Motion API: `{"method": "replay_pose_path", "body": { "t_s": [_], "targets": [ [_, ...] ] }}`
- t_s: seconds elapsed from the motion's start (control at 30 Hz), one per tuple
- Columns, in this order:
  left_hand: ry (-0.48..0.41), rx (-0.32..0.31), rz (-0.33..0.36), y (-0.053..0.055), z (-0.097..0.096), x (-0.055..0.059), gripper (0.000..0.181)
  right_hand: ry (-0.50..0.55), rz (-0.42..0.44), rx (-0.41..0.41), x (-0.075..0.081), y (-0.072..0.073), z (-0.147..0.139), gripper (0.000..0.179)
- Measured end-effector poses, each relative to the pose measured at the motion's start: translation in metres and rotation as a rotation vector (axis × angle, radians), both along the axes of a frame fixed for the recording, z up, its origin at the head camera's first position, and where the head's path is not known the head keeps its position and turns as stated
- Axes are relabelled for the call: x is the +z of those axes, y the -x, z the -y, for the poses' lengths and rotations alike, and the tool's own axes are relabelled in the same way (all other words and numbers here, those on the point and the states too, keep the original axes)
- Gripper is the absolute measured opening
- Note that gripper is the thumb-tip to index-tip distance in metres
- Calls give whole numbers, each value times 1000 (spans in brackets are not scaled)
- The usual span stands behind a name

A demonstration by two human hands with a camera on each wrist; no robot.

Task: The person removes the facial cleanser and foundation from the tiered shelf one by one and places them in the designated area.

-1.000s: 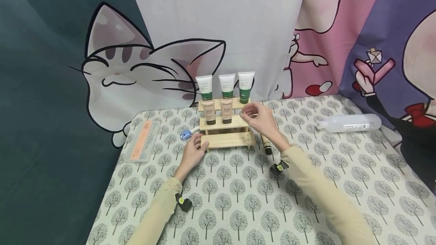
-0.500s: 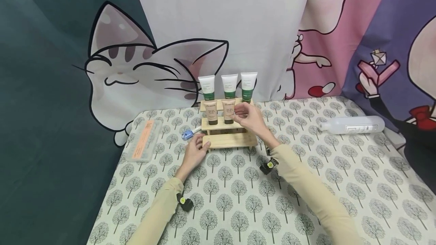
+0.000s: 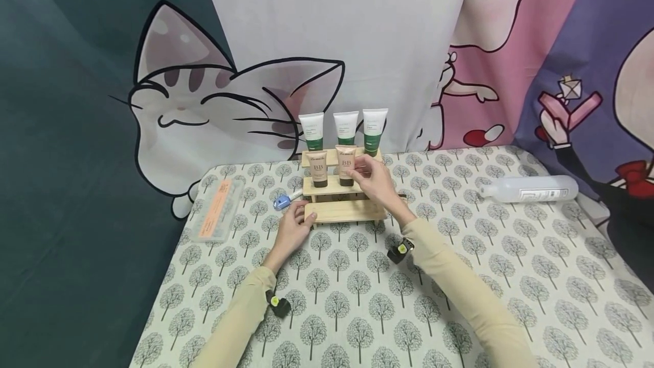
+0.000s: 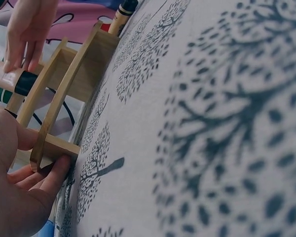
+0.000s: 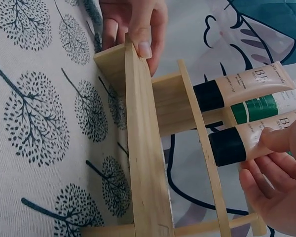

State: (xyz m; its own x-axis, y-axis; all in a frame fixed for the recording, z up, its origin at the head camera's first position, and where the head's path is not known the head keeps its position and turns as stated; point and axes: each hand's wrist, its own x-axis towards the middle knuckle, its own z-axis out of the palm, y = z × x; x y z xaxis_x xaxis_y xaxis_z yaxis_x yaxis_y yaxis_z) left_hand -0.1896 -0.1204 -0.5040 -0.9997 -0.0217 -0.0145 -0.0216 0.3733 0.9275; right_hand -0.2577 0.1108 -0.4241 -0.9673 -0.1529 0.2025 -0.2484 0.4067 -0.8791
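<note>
Clear plastic forms a flat box (image 3: 234, 214) at far left. To its right, the left hand (image 3: 292, 229) grips the lowest step of a wooden stand (image 3: 344, 211). On its middle step stands one beige tube (image 3: 319, 169); just beside, a second beige tube (image 3: 346, 163) is pinched by the right hand (image 3: 377, 182), apart from the left. Farthest right lies a bottle (image 3: 533, 189).

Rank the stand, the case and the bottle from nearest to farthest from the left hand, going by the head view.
1. Stand: gripped by the left hand at its left end.
2. Case: lying flat, a little to the hand's left.
3. Bottle: lying on its side, far off to the right.
</note>
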Motion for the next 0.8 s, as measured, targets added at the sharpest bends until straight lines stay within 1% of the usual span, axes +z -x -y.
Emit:
{"method": "replay_pose_path", "body": {
  "t_s": [0.17,0.37,0.63,0.8],
  "targets": [
    [4,6,-10,0,0,-1,50,20,-17,-26,-1,0,-7,32],
    [-15,7,-21,1,1,-3,50,33,-11,-49,-1,-2,-18,32],
    [-13,-3,-25,2,1,0,49,36,-21,-89,3,-10,-37,35],
    [-6,-3,-20,1,1,-1,50,18,-40,-96,3,-17,-52,36]
  ]
}}
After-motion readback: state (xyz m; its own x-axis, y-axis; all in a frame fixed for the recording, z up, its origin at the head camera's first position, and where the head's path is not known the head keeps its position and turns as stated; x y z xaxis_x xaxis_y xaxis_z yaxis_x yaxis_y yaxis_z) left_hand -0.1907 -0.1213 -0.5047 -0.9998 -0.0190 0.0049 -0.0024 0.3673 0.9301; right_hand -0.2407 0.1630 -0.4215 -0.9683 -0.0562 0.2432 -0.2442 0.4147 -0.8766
